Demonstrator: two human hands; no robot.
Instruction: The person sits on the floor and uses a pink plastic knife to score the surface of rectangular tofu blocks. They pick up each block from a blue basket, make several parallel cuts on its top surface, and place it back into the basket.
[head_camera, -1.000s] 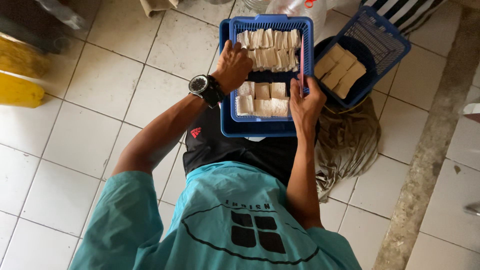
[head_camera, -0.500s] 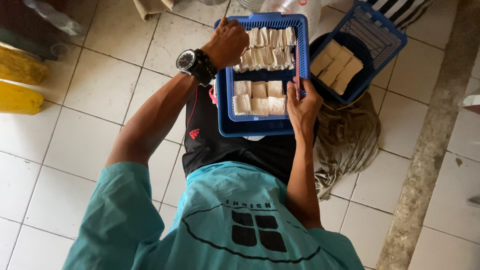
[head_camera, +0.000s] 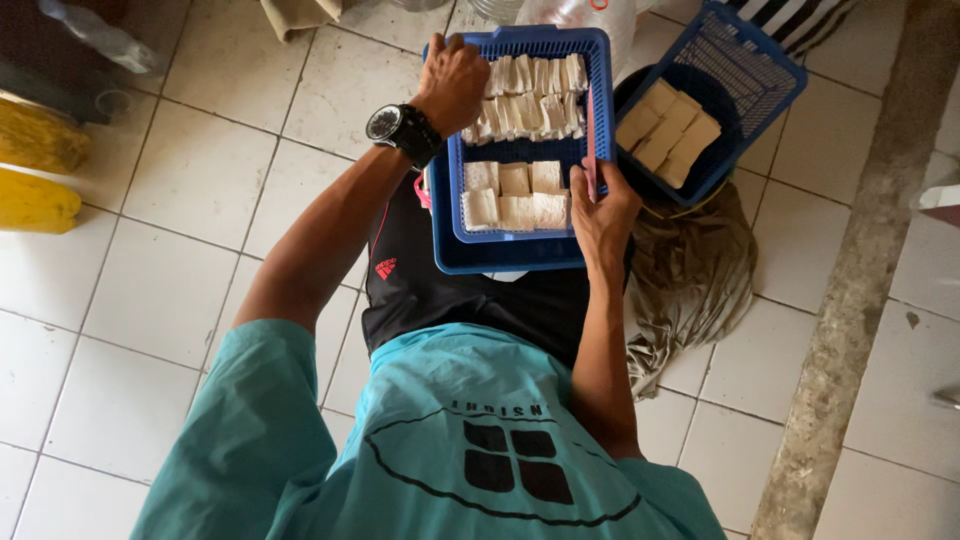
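White floor tiles (head_camera: 150, 290) lie under a blue tray (head_camera: 600, 100) resting on the person's lap, filled with pale, soft-looking tofu blocks (head_camera: 515, 195), while a second blue basket (head_camera: 760, 80) of browner blocks sits just right of that tray. At the tray's far-left corner the left hand (head_camera: 452, 85), a black watch (head_camera: 400, 130) on its wrist, has its fingers curled over the rim and the upper row of blocks, and at the tray's right wall the right hand (head_camera: 600, 215) holds the edge, fingers closed around it. Such blocks likely crumble under pinching and feel wet and slippery, so the stiff plastic rim, gripped at opposite sides, looks the safer place to hold.
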